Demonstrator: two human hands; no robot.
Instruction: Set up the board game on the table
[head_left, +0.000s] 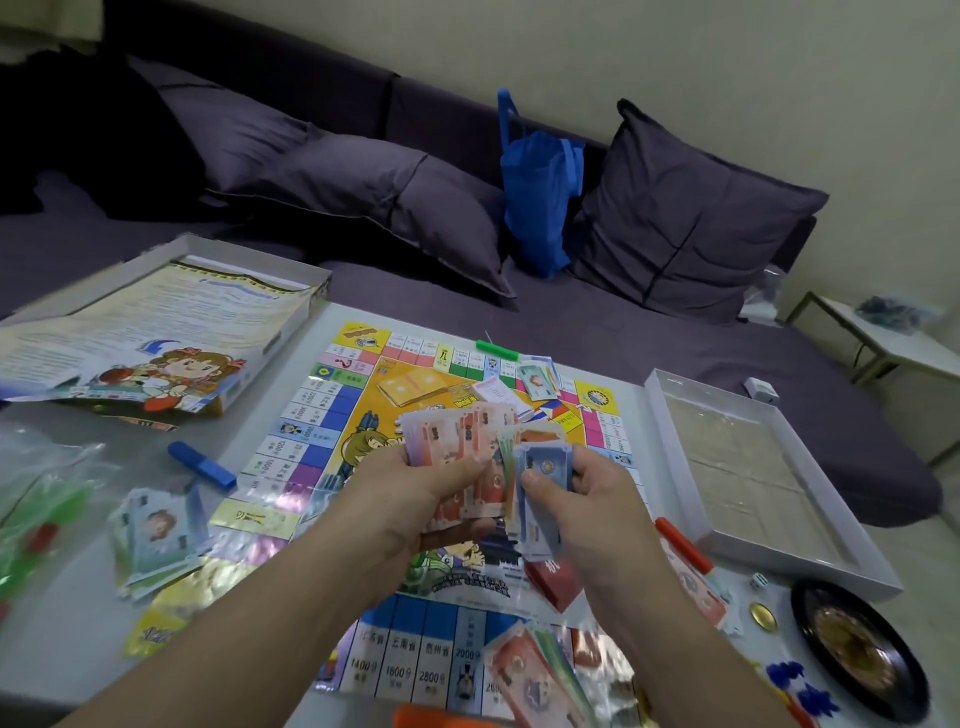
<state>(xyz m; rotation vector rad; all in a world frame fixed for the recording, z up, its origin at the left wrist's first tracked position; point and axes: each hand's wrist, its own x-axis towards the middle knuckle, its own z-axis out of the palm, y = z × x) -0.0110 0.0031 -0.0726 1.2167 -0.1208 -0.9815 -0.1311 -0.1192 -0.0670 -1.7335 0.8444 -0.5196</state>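
Paper notes (457, 431) fan upright in left hand (431, 493).

We see game board (332, 441) flat, unfolded | play money (457, 431) fanned above board centre | box lid (156, 332) left of board
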